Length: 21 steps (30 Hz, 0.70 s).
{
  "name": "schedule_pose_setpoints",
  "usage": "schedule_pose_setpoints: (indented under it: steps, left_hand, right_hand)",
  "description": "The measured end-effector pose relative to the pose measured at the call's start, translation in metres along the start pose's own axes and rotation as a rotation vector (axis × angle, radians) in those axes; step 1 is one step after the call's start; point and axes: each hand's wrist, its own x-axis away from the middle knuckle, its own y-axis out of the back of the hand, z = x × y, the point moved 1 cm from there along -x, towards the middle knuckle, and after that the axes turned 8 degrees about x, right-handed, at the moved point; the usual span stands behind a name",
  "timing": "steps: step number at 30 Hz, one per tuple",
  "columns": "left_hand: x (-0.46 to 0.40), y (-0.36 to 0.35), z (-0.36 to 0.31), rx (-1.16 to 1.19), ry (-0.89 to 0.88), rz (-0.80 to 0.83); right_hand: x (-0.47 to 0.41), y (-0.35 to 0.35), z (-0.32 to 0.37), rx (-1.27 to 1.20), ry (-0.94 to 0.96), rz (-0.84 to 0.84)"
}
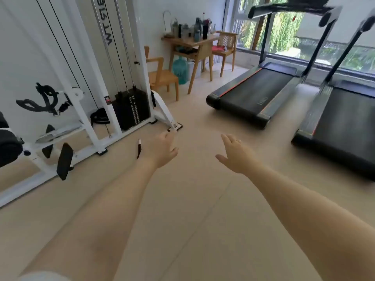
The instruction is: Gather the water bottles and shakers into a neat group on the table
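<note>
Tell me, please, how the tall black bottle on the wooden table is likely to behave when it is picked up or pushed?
The tall black bottle looks narrow and upright, so a push would probably tip it. Other bottles crowd it on the wooden table, so it would likely knock them. It looks rigid; its weight cannot be judged.

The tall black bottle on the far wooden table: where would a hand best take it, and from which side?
Likely around its straight middle body, coming from the room-facing front edge of the table. The tall black bottle stands upright near that edge with other bottles crowded behind and to its left, so the front looks clearest. Both the left hand and right hand are far away, open and empty.
</note>
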Motion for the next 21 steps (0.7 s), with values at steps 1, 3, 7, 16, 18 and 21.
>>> schedule_pose_setpoints:
  steps: [1,3,7,16,18,21]
  left_hand:
    - [0.004,-0.012,0.0,0.002,0.063,0.066]
    - [0.006,-0.042,0.007,0.059,0.11,0.14]
    - [-0.014,-0.08,0.022,0.11,0.157,0.197]
    - [-0.185,-0.105,0.081,0.296,0.182,0.228]
    - [-0.24,-0.097,0.1,0.313,0.181,0.242]
    - [-0.324,-0.085,0.127,0.335,0.2,0.281]
  right_hand:
    - [0.001,-0.011,-0.001,0.005,-0.011,0.06]
    - [-0.002,-0.036,-0.007,-0.014,-0.008,0.134]
    - [-0.028,-0.068,-0.017,-0.028,-0.003,0.248]
    - [-0.207,-0.078,-0.045,-0.026,-0.041,0.333]
    - [-0.261,-0.067,-0.055,-0.047,-0.08,0.321]
    - [-0.337,-0.048,-0.07,-0.073,-0.124,0.311]
